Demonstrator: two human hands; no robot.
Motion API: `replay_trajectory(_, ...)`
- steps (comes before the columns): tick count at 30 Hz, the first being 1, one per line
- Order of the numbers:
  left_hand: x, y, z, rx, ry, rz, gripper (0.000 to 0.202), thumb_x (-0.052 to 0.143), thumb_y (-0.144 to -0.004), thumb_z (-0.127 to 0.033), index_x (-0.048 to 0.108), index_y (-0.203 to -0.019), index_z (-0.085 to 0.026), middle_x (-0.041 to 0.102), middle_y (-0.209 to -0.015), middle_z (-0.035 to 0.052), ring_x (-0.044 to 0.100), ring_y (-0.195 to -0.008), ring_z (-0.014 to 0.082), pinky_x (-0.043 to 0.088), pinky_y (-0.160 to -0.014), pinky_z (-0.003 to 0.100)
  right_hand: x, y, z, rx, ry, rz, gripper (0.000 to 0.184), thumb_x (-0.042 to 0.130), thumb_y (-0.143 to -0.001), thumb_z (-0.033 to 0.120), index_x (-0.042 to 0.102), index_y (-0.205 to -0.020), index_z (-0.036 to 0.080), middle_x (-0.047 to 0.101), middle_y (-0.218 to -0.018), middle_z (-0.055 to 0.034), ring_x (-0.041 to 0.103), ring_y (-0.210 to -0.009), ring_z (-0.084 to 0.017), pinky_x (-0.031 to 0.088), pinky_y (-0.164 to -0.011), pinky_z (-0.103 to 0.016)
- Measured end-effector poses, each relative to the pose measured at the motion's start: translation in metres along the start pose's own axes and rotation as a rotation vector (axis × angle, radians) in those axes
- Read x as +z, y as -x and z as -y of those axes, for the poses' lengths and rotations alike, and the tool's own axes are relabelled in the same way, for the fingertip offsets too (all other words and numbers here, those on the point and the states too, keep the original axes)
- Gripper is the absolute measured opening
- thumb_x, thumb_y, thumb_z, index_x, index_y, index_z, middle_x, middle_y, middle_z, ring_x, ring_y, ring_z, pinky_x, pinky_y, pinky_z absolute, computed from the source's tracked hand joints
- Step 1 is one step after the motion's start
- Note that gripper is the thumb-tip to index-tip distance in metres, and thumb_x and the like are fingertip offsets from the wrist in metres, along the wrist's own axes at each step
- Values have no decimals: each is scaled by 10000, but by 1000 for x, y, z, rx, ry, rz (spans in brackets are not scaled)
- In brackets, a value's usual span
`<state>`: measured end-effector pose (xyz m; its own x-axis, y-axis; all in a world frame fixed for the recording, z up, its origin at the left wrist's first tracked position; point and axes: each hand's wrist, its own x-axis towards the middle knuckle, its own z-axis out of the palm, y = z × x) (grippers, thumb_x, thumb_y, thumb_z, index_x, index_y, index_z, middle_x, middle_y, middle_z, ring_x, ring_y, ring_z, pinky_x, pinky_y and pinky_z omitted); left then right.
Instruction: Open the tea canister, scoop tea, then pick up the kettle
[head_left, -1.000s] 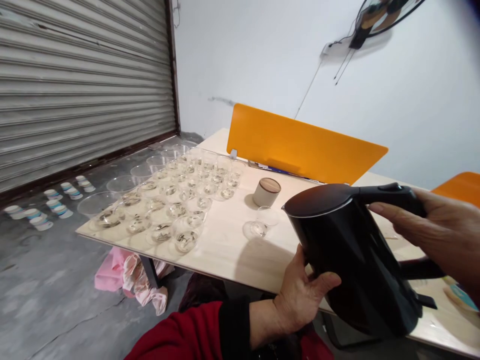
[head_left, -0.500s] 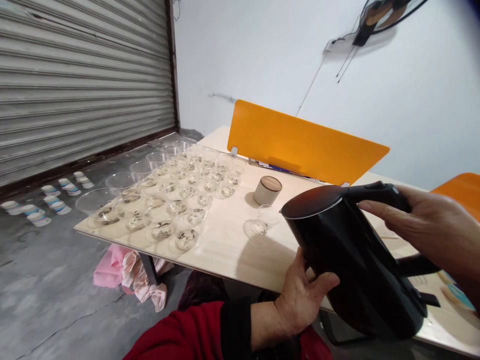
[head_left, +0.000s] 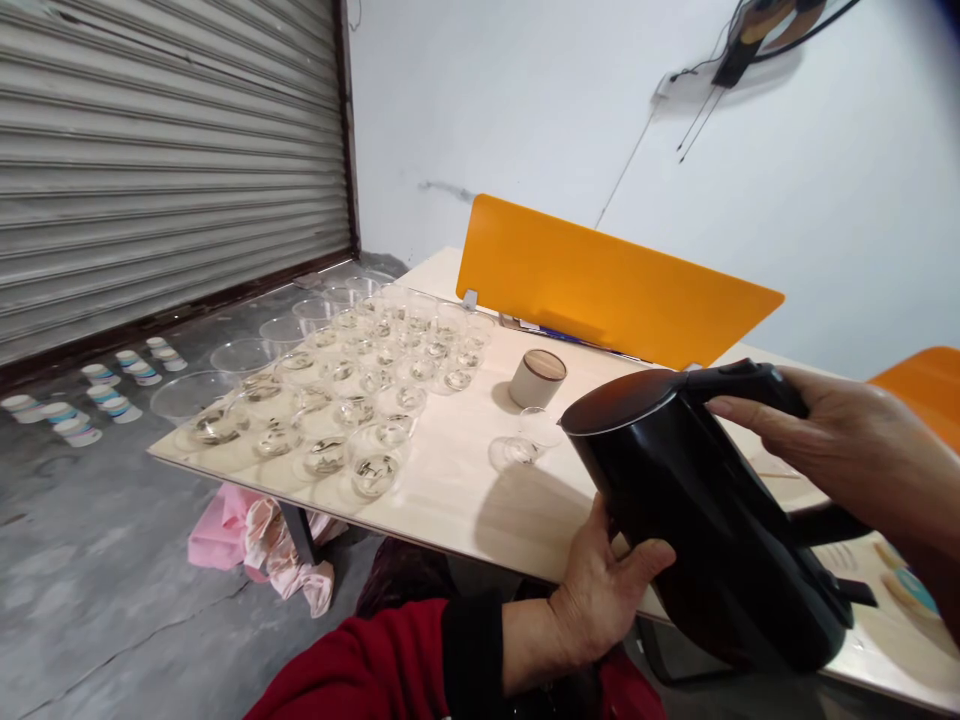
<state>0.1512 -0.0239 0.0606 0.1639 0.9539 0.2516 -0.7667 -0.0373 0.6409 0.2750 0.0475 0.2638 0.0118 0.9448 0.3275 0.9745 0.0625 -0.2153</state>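
Note:
A black electric kettle (head_left: pixel 694 520) is tilted over the table's near edge, its lid end toward the upper left. My right hand (head_left: pixel 847 430) is closed round its handle, thumb along the top. Against the kettle's lower left wall, my left hand (head_left: pixel 600 590) grips and steadies it, thumb in front and the other fingers partly hidden. Just beyond the spout stands a clear plastic cup (head_left: pixel 525 440). Behind that cup is a beige canister (head_left: pixel 538 380) with a wood-look lid. No stream of liquid shows at the spout.
Rows of clear cups (head_left: pixel 375 470) holding dark shreds cover the left of the wooden table (head_left: pixel 450 480). An orange divider (head_left: pixel 615 285) stands at the back. Stacked paper cups (head_left: pixel 112 400) are on the floor at left; pink cloth (head_left: pixel 225 525) lies below the table.
The kettle and my right hand have shifted very slightly left. My left hand stays at the kettle's side, and the cups stay in place.

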Motion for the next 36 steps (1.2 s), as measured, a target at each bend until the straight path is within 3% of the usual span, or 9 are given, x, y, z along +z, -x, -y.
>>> replay_trajectory(15, -2, -1, 7, 8, 86, 12, 757, 819, -839, -513, 494, -1447, -201, 637, -1438, 139, 609, -1309, 355, 471, -1128, 525, 3, -6, -1, -21, 73, 6, 796, 518, -605, 986, 730, -891, 274, 567, -508, 17, 539, -476, -215, 400, -529, -364)
replay_trajectory(27, -4, -2, 3, -24, 13, 4, 781, 828, -819, -528, 496, -1447, -203, 637, -1437, 136, 623, -1285, 357, 501, -1095, 514, 0, 0, -1, -24, 27, -9, 914, 477, -547, 1043, 749, -929, 259, 556, -540, 7, 536, -512, -209, 408, -572, -375)
replay_trajectory(36, -3, -2, 0, -39, 17, -4, 771, 837, -810, -532, 516, -1427, -198, 652, -1417, 139, 623, -1281, 367, 495, -1098, 533, -2, 2, 3, 15, 11, -6, 860, 503, -529, 1022, 734, -876, 269, 542, -504, 18, 513, -479, -205, 399, -549, -377)
